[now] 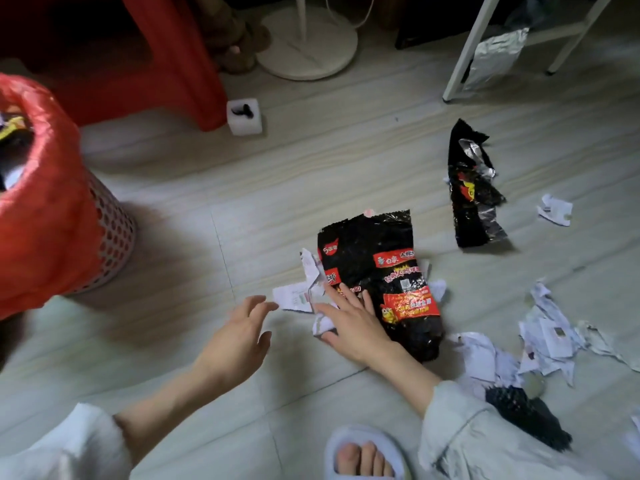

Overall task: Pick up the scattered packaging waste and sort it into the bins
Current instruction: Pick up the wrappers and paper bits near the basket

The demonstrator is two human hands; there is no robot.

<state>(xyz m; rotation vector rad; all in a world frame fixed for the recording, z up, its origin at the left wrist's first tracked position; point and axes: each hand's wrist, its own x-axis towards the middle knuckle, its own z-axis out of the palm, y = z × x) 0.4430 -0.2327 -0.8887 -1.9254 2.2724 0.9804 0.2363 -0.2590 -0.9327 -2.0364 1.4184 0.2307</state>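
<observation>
i have both hands low over the floor (173,188), near the middle of the tiled patch in front of me. my right hand (353,327) lies flat with straight fingers pressing on torn white paper scraps (294,297) at the left edge of the black instant-noodle wrapper (377,271), its thumb side over a crumpled white bit; it grips nothing yet. my left hand (240,336) hovers just beside it, fingers spread and relaxed, holding nothing. the bin with the red liner (45,216) stands at the left side of the floor, well apart from the waste, with some packaging already inside. i judge the step in hand to be gathering the paper tucked under the wrapper's edge. to do it well i would sweep the scraps together with the flat right palm toward the left hand, then pinch the pile from both sides so small pieces don't slip out on the way to the bin. the wrapper is slick foil and would slide, so i'd lift it on its own. more remains: a second torn black wrapper (474,188) farther right, a larger heap of paper scraps (540,341) by the right side, and a black mesh piece (526,414) near my slipper (363,441).
</observation>
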